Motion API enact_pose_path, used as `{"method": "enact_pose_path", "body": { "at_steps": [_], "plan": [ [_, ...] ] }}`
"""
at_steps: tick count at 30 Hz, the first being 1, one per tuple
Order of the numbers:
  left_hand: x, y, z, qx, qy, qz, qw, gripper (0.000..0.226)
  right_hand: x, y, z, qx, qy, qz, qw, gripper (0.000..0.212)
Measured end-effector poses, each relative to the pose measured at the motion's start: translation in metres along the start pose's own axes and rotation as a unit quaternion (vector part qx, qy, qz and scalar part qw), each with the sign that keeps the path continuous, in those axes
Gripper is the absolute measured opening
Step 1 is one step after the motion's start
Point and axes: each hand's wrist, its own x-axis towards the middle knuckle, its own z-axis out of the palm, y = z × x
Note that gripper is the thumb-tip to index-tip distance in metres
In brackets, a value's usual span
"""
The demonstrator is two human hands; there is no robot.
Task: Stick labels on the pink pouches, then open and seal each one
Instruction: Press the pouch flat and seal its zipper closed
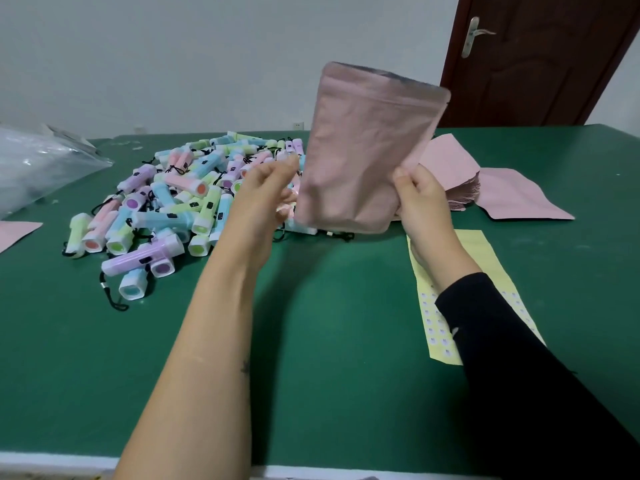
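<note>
Green table [329, 341] throughout. Pile of pastel mini flashlights [166, 209] at 10 o'clock. 1 pink pouch [367, 150] held upright in the air at 12 o'clock, no label seen on this face. Pouch stack [446, 157] at 2 o'clock, yellow label sheet [485, 251] at 4. Right hand [420, 202] pinches the pouch's lower right edge. Left hand [266, 192] is at its left edge, grip unclear. Likely the opening step. Next move needs fingers at the top mouth.

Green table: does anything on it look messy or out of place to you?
Nothing spilled or broken. The small torches lie in a jumbled heap at the left, cords trailing. One loose pouch lies beside the pouch stack, not on it, and the yellow label sheet sits slanted under the right forearm.
</note>
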Motion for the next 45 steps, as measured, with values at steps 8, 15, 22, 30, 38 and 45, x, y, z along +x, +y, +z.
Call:
{"method": "enact_pose_path", "body": {
  "at_steps": [8,15,22,30,38,45],
  "plan": [
    [0.005,-0.031,0.0,-0.005,-0.066,-0.09,0.994,0.028,-0.001,0.011,0.007,-0.017,-0.083,0.031,0.996,0.023],
    [0.013,-0.034,-0.001,-0.105,0.043,-0.109,0.988,0.01,-0.003,0.026,0.001,0.075,-0.252,0.168,0.95,0.018],
    [0.015,-0.041,-0.007,-0.011,0.04,-0.087,0.995,0.02,-0.003,0.028,0.002,0.017,-0.269,0.172,0.948,0.02],
    [0.012,-0.042,0.001,0.014,0.0,-0.117,0.993,0.014,-0.003,0.025,0.004,0.076,-0.184,0.17,0.965,0.017],
    [0.007,-0.042,0.007,0.021,-0.024,-0.122,0.992,0.017,-0.004,0.021,0.005,0.119,-0.154,0.173,0.966,0.02],
    [0.002,-0.038,0.008,0.027,-0.032,-0.14,0.989,0.038,-0.006,0.02,0.005,0.093,-0.182,0.186,0.961,0.027]
  ]
}}
